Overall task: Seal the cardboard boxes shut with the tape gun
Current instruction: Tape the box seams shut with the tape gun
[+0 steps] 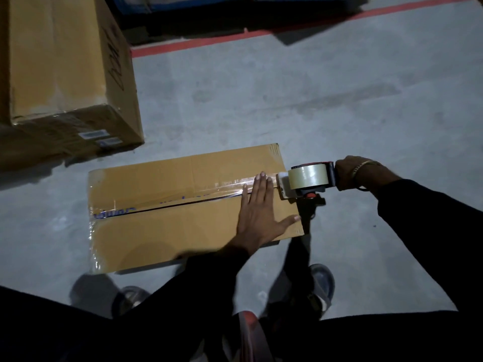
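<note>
A flat brown cardboard box (162,226) lies on the grey floor in front of me, its top flaps closed along a centre seam. Clear tape (230,185) runs along the seam toward the right edge. My left hand (257,212) presses flat on the right part of the lid, fingers straight over the tape. My right hand (349,175) grips the handle of a tape gun (309,181) with a clear roll, held at the box's right edge with its front plate against the corner.
A large taped cardboard box (65,74) stands at the back left. A red floor line (235,37) runs across the far side, with dark pallets or racking behind it. My two shoes (320,286) are just below the box. Grey concrete floor lies to the right.
</note>
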Available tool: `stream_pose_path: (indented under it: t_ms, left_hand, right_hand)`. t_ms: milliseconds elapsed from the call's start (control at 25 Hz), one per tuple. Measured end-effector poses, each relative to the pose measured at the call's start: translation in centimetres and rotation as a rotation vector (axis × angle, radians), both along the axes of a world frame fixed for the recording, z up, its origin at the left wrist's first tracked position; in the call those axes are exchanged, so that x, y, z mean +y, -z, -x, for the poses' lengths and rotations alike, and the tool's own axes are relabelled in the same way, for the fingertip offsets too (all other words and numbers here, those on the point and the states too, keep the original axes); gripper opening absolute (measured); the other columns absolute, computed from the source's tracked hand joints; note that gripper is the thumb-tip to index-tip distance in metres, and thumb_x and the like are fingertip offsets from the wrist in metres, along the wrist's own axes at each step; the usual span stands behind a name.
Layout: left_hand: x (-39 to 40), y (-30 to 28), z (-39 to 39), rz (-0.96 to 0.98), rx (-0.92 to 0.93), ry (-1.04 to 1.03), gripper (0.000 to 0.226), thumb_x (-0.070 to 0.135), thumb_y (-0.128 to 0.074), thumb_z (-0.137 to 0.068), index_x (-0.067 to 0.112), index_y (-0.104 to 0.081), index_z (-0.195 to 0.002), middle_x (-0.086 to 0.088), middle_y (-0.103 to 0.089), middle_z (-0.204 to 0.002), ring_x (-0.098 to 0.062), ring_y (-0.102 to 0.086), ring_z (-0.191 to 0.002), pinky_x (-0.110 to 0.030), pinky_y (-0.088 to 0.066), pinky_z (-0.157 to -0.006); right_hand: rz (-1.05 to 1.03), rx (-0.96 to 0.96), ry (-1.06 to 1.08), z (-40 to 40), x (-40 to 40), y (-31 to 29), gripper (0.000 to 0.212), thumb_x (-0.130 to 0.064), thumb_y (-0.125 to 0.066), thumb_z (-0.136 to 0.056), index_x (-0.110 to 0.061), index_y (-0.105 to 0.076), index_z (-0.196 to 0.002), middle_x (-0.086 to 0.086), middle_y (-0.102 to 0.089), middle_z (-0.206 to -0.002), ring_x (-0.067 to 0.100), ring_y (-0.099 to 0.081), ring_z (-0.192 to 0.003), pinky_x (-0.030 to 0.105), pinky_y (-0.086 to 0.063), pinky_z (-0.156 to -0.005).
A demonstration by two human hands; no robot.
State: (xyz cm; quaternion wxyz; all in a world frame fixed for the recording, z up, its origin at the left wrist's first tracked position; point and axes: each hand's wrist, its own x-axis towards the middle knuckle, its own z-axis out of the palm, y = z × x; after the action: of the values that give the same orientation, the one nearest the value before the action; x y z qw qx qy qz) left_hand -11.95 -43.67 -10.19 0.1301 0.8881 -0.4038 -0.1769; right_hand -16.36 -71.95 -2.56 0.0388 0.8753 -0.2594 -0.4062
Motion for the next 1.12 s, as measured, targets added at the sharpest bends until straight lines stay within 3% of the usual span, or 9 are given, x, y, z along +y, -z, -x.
stream_pose_path:
  t_ms: [120,280,480,760,920,1120]
  left_hand:
    - [-4.3,0.8,0.7,-0.084,-0.058,-0.078,0.132,0.099,-0.028,-0.076,0.006,0.001,-0.166,-0.014,0.017,-0.172,-0.024,0.019,-0.159,-0.058,0.008,-0.126]
    - [-5.0,2.3,1.2,0.007,-0.143,-0.084,0.107,0.081,-0.035,-0.087,0.013,-0.013,-0.167,-0.015,0.008,-0.174,-0.028,0.010,-0.161,-0.063,0.000,-0.125]
    - [-5.1,2.1,1.2,-0.009,-0.129,-0.076,0.108,0.074,-0.039,-0.085,0.014,-0.004,-0.167,-0.013,0.012,-0.174,-0.026,0.013,-0.161,-0.062,0.003,-0.126]
    - [-5.2,2.6,1.2,-0.040,-0.167,-0.057,0.103,0.074,-0.031,-0.093,0.007,-0.003,-0.166,-0.015,0.009,-0.173,-0.028,0.009,-0.161,-0.061,-0.003,-0.126]
    - [-5.4,2.9,1.2,-0.041,-0.160,-0.067,0.106,0.080,-0.028,-0.092,0.010,-0.002,-0.167,-0.014,0.011,-0.173,-0.027,0.011,-0.161,-0.062,-0.002,-0.126]
    - [-5.8,3.4,1.3,-0.031,-0.130,-0.086,0.105,0.078,-0.036,-0.089,0.019,0.002,-0.167,-0.015,0.013,-0.173,-0.029,0.013,-0.160,-0.064,0.000,-0.125]
  right_hand:
    - [-0.068,-0.045,0.015,0.8,-1.0,1.7,0.037,-0.035,-0.074,-0.079,-0.015,-0.067,-0.110,0.013,-0.071,-0.107,0.031,-0.070,-0.098,0.033,-0.056,-0.076]
    - [-0.115,-0.072,0.027,2.5,-2.8,2.9,0.036,-0.031,-0.075,-0.083,-0.008,-0.066,-0.109,0.020,-0.070,-0.107,0.037,-0.069,-0.102,0.032,-0.049,-0.072]
    - [-0.131,-0.146,0.062,4.7,-4.8,2.6,0.044,-0.036,-0.078,-0.077,-0.010,-0.065,-0.110,0.019,-0.070,-0.107,0.039,-0.068,-0.099,0.044,-0.058,-0.082]
    - [-0.135,-0.116,0.084,2.6,-1.7,3.8,0.050,-0.037,-0.076,-0.079,-0.015,-0.063,-0.121,0.015,-0.068,-0.118,0.034,-0.069,-0.106,0.037,-0.057,-0.082]
    - [-0.211,-0.040,0.095,2.3,-1.3,5.9,0.053,-0.037,-0.081,-0.074,-0.017,-0.064,-0.120,0.012,-0.072,-0.114,0.031,-0.070,-0.103,0.032,-0.055,-0.076]
    - [-0.201,-0.060,0.112,2.5,-1.2,7.7,0.046,-0.033,-0.082,-0.072,-0.015,-0.065,-0.111,0.012,-0.071,-0.104,0.032,-0.069,-0.090,0.036,-0.058,-0.073]
